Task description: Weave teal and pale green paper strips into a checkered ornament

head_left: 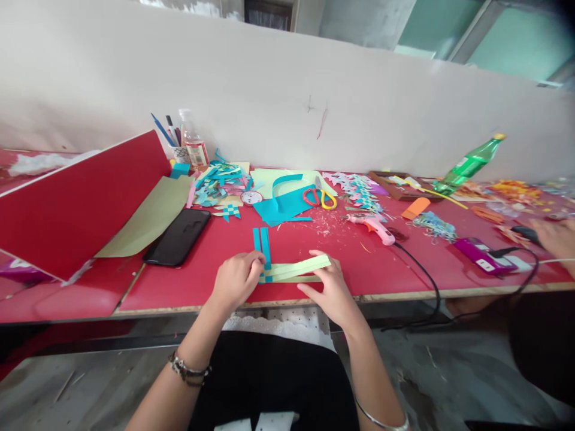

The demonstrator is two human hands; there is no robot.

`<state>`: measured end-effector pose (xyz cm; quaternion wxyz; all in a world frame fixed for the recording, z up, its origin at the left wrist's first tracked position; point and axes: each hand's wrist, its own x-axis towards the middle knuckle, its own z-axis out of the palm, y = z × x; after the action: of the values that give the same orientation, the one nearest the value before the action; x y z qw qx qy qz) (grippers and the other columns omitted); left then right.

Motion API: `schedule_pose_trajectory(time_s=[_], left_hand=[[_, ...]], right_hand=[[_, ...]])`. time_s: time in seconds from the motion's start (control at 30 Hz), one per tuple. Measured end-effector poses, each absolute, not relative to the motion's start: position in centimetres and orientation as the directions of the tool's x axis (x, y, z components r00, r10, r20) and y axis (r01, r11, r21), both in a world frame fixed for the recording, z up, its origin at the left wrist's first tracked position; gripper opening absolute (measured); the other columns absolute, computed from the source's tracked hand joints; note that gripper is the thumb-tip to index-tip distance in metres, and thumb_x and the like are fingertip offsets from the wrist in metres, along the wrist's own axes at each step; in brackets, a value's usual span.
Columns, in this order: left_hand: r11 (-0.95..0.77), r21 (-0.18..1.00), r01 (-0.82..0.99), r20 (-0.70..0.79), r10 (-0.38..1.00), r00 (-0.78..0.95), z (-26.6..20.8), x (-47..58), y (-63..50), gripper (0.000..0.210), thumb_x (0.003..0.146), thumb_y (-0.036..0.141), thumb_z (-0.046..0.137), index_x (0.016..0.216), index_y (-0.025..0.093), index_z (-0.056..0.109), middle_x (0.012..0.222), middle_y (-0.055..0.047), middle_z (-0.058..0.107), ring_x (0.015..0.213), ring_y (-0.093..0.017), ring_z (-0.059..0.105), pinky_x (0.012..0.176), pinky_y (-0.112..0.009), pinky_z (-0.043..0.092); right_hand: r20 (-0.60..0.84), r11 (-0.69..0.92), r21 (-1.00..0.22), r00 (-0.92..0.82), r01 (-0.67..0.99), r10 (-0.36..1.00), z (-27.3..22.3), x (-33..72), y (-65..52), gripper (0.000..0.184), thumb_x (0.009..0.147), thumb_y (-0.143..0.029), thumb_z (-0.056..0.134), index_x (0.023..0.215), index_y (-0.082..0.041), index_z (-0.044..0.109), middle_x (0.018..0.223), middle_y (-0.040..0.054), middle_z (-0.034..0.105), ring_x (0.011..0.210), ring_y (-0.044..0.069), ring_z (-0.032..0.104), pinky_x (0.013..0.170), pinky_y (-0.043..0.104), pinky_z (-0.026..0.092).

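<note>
My left hand [237,276] is closed at the corner where blue paper strips [266,242] and light green paper strips [291,270] cross in a small weave. Fingertips and thumb pinch at this crossing, partly hiding it. The blue strips point away from me; the green ones run to the right. My right hand [330,287] is at the far end of the green strips, with one strip lifted against its fingers and the thumb held apart below. Another green strip lies lower, near the table surface.
Beyond my hands lie scissors [321,196], blue paper [283,206] and a pile of cut strips [222,182]. A black phone [177,238] lies left. To the right are a pink glue gun [372,227], its cord, a purple power strip [483,256] and another person's hand [554,239].
</note>
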<state>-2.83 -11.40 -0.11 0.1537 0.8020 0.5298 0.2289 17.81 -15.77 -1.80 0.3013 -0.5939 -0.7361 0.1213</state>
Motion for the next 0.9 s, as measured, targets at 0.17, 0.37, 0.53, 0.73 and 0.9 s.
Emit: schedule_pose_trajectory(time_s=[0.17, 0.37, 0.53, 0.73, 0.9], left_hand=[[-0.406, 0.401, 0.821, 0.234, 0.912, 0.337, 0.0, -2.7, -11.7, 0.021, 0.077, 0.031, 0.038, 0.082, 0.023, 0.058, 0.075, 0.002, 0.065, 0.066, -0.014, 0.058, 0.055, -0.022, 0.037], [-0.481, 0.155, 0.863, 0.400, 0.829, 0.391, -0.2, -2.2, -12.8, 0.019, 0.072, 0.035, 0.051, 0.082, 0.021, 0.059, 0.071, -0.001, 0.066, 0.069, -0.018, 0.059, 0.081, -0.035, 0.034], [-0.492, 0.123, 0.862, 0.385, 0.824, 0.416, -0.4, -2.2, -13.0, 0.014, 0.075, 0.029, 0.050, 0.085, 0.022, 0.058, 0.079, -0.001, 0.066, 0.075, -0.019, 0.059, 0.075, -0.034, 0.035], [-0.494, 0.137, 0.859, 0.351, 0.835, 0.424, -0.2, -2.5, -13.1, 0.015, 0.073, 0.027, 0.052, 0.087, 0.022, 0.056, 0.084, 0.000, 0.066, 0.078, -0.019, 0.059, 0.074, -0.034, 0.036], [-0.485, 0.161, 0.860, 0.358, 0.840, 0.407, -0.1, -2.4, -13.6, 0.014, 0.069, 0.028, 0.054, 0.082, 0.022, 0.054, 0.078, 0.001, 0.065, 0.077, -0.019, 0.060, 0.075, -0.034, 0.036]], right_hand=[[0.310, 0.257, -0.581, -0.083, 0.772, 0.947, -1.8, 18.1, -15.9, 0.009, 0.073, -0.029, 0.057, 0.076, -0.021, 0.059, 0.122, 0.0059, 0.037, 0.115, 0.024, 0.034, 0.093, 0.040, 0.035], [0.340, 0.257, -0.567, -0.061, 0.782, 0.938, -1.9, 18.0, -16.1, 0.007, 0.072, -0.027, 0.059, 0.070, -0.021, 0.059, 0.117, 0.0061, 0.038, 0.111, 0.024, 0.036, 0.090, 0.041, 0.036], [0.424, 0.314, -0.475, -0.099, 0.822, 0.900, -2.3, 17.7, -16.0, 0.009, 0.076, -0.027, 0.054, 0.072, -0.019, 0.057, 0.108, 0.0081, 0.044, 0.103, 0.023, 0.043, 0.085, 0.038, 0.039], [0.568, 0.318, -0.268, -0.118, 0.909, 0.815, -3.3, 17.4, -16.1, 0.016, 0.080, -0.028, 0.047, 0.073, -0.019, 0.059, 0.096, 0.0086, 0.047, 0.091, 0.022, 0.048, 0.079, 0.039, 0.038], [0.702, 0.356, -0.263, -0.075, 0.897, 0.708, -2.8, 16.9, -16.0, 0.013, 0.080, -0.027, 0.050, 0.076, -0.021, 0.061, 0.104, 0.0079, 0.043, 0.098, 0.022, 0.043, 0.082, 0.038, 0.037]])
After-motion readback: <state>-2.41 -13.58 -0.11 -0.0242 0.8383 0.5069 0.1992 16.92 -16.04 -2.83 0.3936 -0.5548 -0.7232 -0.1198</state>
